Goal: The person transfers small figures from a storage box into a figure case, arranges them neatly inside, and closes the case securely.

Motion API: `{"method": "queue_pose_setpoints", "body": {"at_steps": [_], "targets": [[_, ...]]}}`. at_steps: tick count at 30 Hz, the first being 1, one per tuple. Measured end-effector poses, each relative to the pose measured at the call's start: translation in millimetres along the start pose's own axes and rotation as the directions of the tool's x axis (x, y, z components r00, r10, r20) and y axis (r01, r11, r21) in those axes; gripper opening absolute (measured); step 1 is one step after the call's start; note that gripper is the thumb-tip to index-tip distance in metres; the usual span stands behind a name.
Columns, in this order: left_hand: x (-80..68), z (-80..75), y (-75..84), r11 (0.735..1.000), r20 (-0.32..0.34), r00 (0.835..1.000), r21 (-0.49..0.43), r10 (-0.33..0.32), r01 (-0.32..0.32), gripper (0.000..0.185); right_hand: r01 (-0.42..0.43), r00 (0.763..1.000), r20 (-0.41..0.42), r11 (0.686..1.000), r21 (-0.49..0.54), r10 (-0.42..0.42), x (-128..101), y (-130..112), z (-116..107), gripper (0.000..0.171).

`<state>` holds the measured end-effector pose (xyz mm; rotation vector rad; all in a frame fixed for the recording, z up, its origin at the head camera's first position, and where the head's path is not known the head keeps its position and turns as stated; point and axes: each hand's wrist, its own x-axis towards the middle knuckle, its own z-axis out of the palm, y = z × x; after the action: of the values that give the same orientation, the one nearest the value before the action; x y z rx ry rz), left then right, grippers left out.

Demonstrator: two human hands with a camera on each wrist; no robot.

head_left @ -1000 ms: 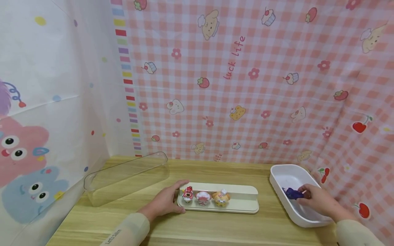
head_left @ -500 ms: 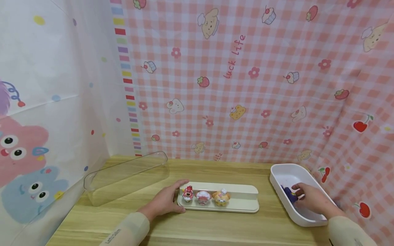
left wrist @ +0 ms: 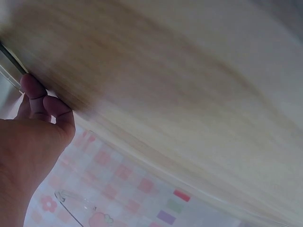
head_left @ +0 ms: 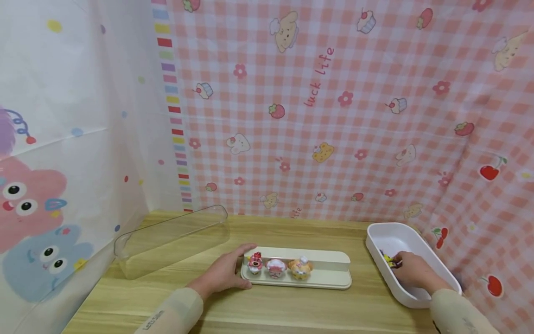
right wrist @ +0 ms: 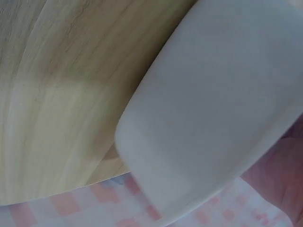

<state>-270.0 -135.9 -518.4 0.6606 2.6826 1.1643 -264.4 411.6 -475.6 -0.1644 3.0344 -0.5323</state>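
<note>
My left hand [head_left: 223, 273] grips the left end of a long cream display base [head_left: 331, 278], thumb at the front and fingers behind. On the base stand three small figurines in a row: a red one [head_left: 255, 263], a pink and white one [head_left: 276, 267] and an orange-yellow one [head_left: 300, 268]. To the right, my right hand [head_left: 413, 270] reaches down into a white plastic bin [head_left: 417, 297]. Its fingertips pinch a small yellow and dark figurine [head_left: 389, 260], mostly hidden by the fingers. In the right wrist view, the bin's outer wall [right wrist: 213, 94] covers most of that hand.
A clear plastic cover [head_left: 171, 246] lies at the back left of the wooden table [head_left: 300, 311]. Behind the table hangs a pink checked cloth [head_left: 292, 171], which also runs along the right side. A white cartoon sheet [head_left: 83, 185] hangs on the left.
In the bin, the dark blue figurine has turned under my right fingers, and yellow now shows. The right hand has shifted slightly left and lower over it. My left hand stays at the base.
</note>
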Motion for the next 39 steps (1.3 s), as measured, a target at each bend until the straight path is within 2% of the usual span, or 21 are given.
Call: {"method": "queue_pose_setpoints", "body": {"at_steps": [5,10,13,16,19,23,26,35,39], "targets": [[1.3,0.8,-0.3,1.0,-0.001,1.0,0.002,0.003,-0.003,0.11,-0.01,0.999,-0.048,0.993,0.116,0.015,-5,11,-11,0.032],[0.3,0.4,2.2,1.0,-0.005,1.0,0.01,-0.006,0.006,0.11,0.069,0.992,-0.113,0.994,0.089,-0.058,-6,13,-17,0.03],[-0.7,-0.1,4.4,1.0,-0.004,1.0,0.012,-0.008,0.008,0.11,0.122,0.983,-0.151,0.989,0.082,-0.109,-4,11,-15,0.037],[-1.5,-0.3,4.6,1.0,-0.003,1.0,0.007,-0.012,0.012,0.11,0.158,0.976,-0.171,0.98,0.117,-0.137,-2,8,-12,0.049],[-2.1,-0.2,4.6,1.0,-0.001,1.0,0.002,-0.013,0.013,0.11,0.11,0.98,-0.177,0.986,0.126,-0.087,0,6,-9,0.054],[-1.8,-0.4,4.0,1.0,-0.003,1.0,0.0,-0.006,0.006,0.109,-0.009,0.986,-0.162,0.992,0.129,0.03,0,5,-8,0.051],[-1.2,-0.7,3.6,1.0,-0.004,1.0,0.006,-0.006,0.006,0.11,-0.057,0.986,-0.151,0.989,0.136,0.077,-1,4,-7,0.049],[-1.3,0.6,2.1,1.0,-0.006,1.0,0.018,-0.007,0.007,0.11,-0.025,0.979,-0.198,0.995,0.093,0.043,-2,2,-5,0.043],[-1.1,0.4,2.1,1.0,-0.003,1.0,0.018,-0.007,0.007,0.11,-0.039,0.982,-0.182,0.995,0.096,0.056,-5,5,-16,0.044]]}}
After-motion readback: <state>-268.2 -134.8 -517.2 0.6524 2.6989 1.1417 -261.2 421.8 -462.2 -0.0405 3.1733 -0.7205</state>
